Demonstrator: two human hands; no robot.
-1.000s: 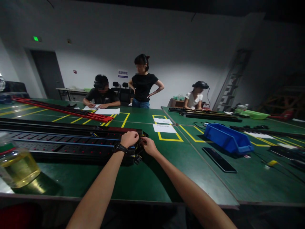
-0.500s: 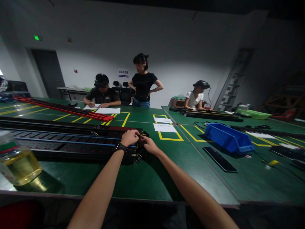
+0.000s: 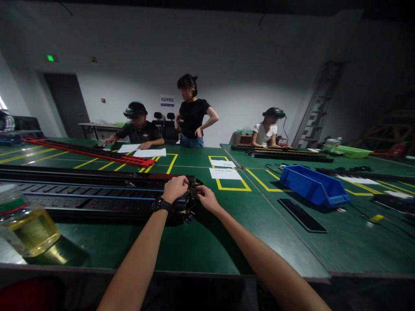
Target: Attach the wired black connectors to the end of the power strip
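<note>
A long black power strip (image 3: 81, 196) with rows of sockets lies across the green table (image 3: 201, 246), its open right end near the middle. My left hand (image 3: 175, 188), a black watch on its wrist, is closed over that end. My right hand (image 3: 205, 198) pinches small wires and parts (image 3: 192, 190) sticking out of the same end. What my fingers grip is too small and dark to make out.
A bottle of yellow liquid (image 3: 24, 222) stands at the near left. A blue bin (image 3: 313, 185) and a flat black bar (image 3: 303, 215) lie to the right. Red strips (image 3: 90, 152) and white papers (image 3: 225, 173) are farther back. Three people are at the far tables.
My hands stay at the strip's end with small finger shifts. The view has tilted slightly. The standing person turned, and the seated person on the left reached an arm out.
</note>
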